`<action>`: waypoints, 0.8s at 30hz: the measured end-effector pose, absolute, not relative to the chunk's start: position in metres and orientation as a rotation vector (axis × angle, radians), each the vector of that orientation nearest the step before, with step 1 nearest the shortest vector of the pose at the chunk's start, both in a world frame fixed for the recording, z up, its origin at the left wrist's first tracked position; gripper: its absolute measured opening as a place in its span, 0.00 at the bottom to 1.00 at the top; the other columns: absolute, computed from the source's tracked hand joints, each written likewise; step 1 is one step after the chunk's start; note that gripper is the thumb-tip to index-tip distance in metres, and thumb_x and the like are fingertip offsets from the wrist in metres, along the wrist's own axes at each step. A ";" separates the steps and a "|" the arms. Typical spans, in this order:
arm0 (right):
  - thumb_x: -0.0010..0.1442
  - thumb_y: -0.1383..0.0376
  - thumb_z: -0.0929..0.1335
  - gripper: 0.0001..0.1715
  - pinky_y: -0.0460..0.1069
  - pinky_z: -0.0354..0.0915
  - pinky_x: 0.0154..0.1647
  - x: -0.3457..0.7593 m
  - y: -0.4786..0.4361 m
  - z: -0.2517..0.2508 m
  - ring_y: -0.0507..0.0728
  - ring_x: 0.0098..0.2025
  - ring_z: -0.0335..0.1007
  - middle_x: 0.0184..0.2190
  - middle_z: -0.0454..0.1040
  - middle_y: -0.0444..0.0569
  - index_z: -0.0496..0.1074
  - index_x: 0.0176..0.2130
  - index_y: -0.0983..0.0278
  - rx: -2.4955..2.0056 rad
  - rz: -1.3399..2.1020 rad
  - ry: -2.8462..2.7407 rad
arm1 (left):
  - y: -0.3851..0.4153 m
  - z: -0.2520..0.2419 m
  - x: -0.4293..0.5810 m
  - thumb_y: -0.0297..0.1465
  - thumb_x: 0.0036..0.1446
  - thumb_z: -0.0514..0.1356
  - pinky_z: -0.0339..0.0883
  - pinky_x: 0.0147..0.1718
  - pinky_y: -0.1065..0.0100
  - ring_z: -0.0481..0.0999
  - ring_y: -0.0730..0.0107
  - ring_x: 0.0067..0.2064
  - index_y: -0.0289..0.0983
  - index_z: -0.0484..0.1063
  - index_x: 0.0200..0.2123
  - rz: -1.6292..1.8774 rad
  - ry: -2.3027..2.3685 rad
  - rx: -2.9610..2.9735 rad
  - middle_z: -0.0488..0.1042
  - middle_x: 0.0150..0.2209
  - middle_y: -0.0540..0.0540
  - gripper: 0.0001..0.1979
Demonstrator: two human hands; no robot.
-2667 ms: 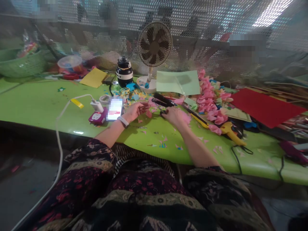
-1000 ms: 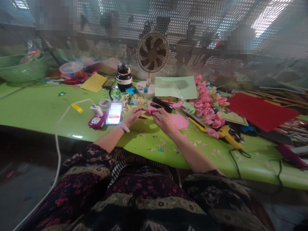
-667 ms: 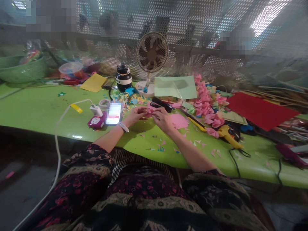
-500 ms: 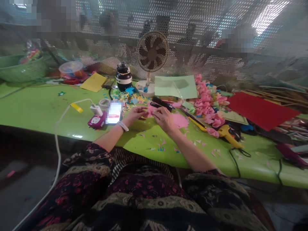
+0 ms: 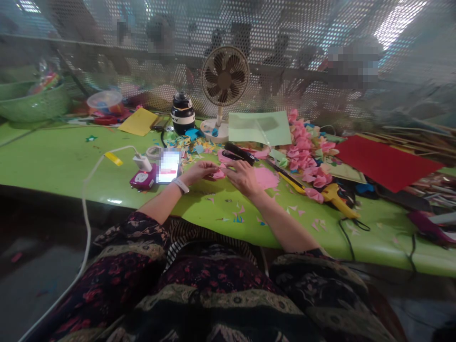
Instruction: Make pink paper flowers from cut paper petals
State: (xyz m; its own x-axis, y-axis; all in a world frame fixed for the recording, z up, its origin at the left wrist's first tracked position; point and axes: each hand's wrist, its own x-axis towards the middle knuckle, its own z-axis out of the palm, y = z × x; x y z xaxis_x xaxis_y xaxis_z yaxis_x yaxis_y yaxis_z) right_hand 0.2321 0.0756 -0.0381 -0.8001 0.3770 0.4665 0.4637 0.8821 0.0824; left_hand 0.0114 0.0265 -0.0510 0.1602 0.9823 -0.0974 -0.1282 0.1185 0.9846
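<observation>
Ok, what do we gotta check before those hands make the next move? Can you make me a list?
1. Pink paper at the fingertips of the left hand and right hand: ok.
2. Paper held tightly: cannot tell, it's too small.
3. Black stapler close by: ok, just beyond the right hand.
4. Table between the forearms free of scraps: not ok, bits lie there.
5. Yellow glue gun cool: cannot tell.

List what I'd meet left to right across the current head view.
Green bowl → purple adapter → phone → left hand → pink paper piece → right hand → flat pink paper → yellow glue gun.
</observation>
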 end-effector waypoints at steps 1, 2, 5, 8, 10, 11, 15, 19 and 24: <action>0.70 0.68 0.64 0.19 0.55 0.62 0.48 0.232 0.076 -0.039 0.62 0.50 0.66 0.52 0.76 0.54 0.79 0.54 0.55 -0.609 -0.271 -2.596 | 0.027 -0.051 0.011 0.37 0.50 0.75 0.77 0.37 0.69 0.76 0.76 0.30 0.35 0.79 0.33 1.075 1.041 1.097 0.78 0.30 0.50 0.14; 0.70 0.68 0.64 0.20 0.55 0.62 0.48 0.232 0.077 -0.041 0.62 0.50 0.66 0.51 0.76 0.54 0.79 0.54 0.55 -0.604 -0.275 -2.585 | 0.026 -0.050 0.011 0.37 0.50 0.75 0.77 0.37 0.68 0.76 0.76 0.31 0.35 0.79 0.33 1.074 1.037 1.091 0.78 0.30 0.49 0.14; 0.69 0.69 0.64 0.20 0.55 0.62 0.47 0.233 0.080 -0.045 0.62 0.48 0.67 0.50 0.77 0.53 0.80 0.53 0.55 -0.574 -0.291 -2.538 | 0.025 -0.049 0.011 0.38 0.50 0.75 0.78 0.40 0.65 0.77 0.75 0.32 0.35 0.79 0.36 1.081 1.027 1.055 0.80 0.34 0.48 0.15; 0.69 0.68 0.66 0.18 0.55 0.63 0.46 0.233 0.082 -0.048 0.61 0.47 0.67 0.48 0.78 0.53 0.80 0.52 0.56 -0.533 -0.286 -2.500 | 0.024 -0.047 0.011 0.37 0.48 0.76 0.77 0.41 0.64 0.79 0.72 0.36 0.34 0.80 0.37 1.080 0.998 1.048 0.81 0.36 0.46 0.17; 0.69 0.67 0.66 0.16 0.55 0.64 0.46 0.232 0.082 -0.049 0.61 0.47 0.69 0.48 0.78 0.53 0.81 0.51 0.56 -0.526 -0.225 -2.470 | 0.024 -0.048 0.011 0.35 0.46 0.77 0.76 0.41 0.66 0.79 0.73 0.36 0.34 0.79 0.39 1.072 0.980 1.075 0.81 0.36 0.47 0.18; 0.69 0.66 0.66 0.16 0.56 0.65 0.46 0.231 0.082 -0.050 0.61 0.47 0.69 0.47 0.79 0.53 0.81 0.51 0.56 -0.535 -0.166 -2.438 | 0.025 -0.049 0.010 0.34 0.45 0.77 0.75 0.40 0.67 0.79 0.75 0.35 0.34 0.79 0.40 1.073 0.979 1.091 0.81 0.36 0.47 0.19; 0.69 0.62 0.64 0.16 0.55 0.70 0.44 0.226 0.080 -0.051 0.60 0.43 0.73 0.44 0.78 0.55 0.78 0.51 0.60 -0.651 0.227 -2.169 | 0.029 -0.054 0.009 0.31 0.46 0.77 0.74 0.36 0.68 0.78 0.76 0.31 0.34 0.78 0.43 1.133 1.010 1.117 0.81 0.33 0.49 0.21; 0.67 0.51 0.66 0.19 0.51 0.69 0.33 0.221 0.075 -0.049 0.56 0.33 0.71 0.35 0.78 0.50 0.75 0.44 0.63 -0.827 0.724 -2.013 | 0.031 -0.059 0.010 0.31 0.47 0.77 0.74 0.35 0.68 0.79 0.75 0.31 0.33 0.76 0.44 1.174 1.021 1.123 0.82 0.33 0.47 0.22; 0.61 0.43 0.69 0.25 0.51 0.67 0.32 0.216 0.073 -0.051 0.55 0.31 0.70 0.30 0.77 0.50 0.73 0.34 0.62 -0.867 0.990 -2.031 | 0.030 -0.061 0.011 0.31 0.46 0.77 0.75 0.39 0.68 0.82 0.73 0.34 0.33 0.76 0.45 1.182 0.954 1.173 0.83 0.35 0.45 0.23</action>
State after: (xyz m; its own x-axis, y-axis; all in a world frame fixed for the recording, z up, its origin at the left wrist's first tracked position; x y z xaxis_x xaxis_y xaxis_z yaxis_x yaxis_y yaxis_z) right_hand 0.2163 0.0730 -0.0510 -0.5259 0.7965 0.2982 0.2560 0.4826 -0.8376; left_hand 0.0112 0.0305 -0.0609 0.1599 0.9864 0.0376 -0.1707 -0.0098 0.9853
